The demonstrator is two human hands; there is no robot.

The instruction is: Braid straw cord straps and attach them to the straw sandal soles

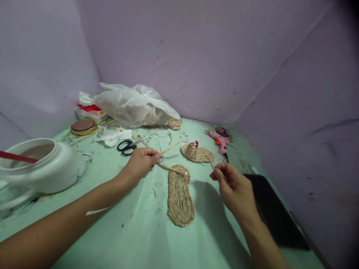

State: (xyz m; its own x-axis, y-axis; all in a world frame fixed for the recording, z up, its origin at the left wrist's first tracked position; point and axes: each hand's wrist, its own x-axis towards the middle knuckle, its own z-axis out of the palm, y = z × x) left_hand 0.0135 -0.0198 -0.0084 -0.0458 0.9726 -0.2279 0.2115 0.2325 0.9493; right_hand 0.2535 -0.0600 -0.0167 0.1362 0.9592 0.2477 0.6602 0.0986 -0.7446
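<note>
My left hand [145, 161] pinches a braided straw cord [166, 166], whose one end lies on a woven sole-shaped piece [181, 198] on the table. Between thumb and fingers of my right hand [231, 183] is another stretch of straw cord [211, 163], close to the second woven piece. That second piece, a small woven slipper [199, 154], lies farther back and carries a red and white ornament [196, 144]. A thin length of cord also runs from my left hand toward the slipper. Whether both hands hold one continuous cord, I cannot tell.
Black-handled scissors [127, 147] lie beyond my left hand. A pink glue gun [220, 142] rests at the back right, near a black flat object [276, 213]. At left stands a white pot [42, 164]; a plastic bag [134, 104] sits against the wall.
</note>
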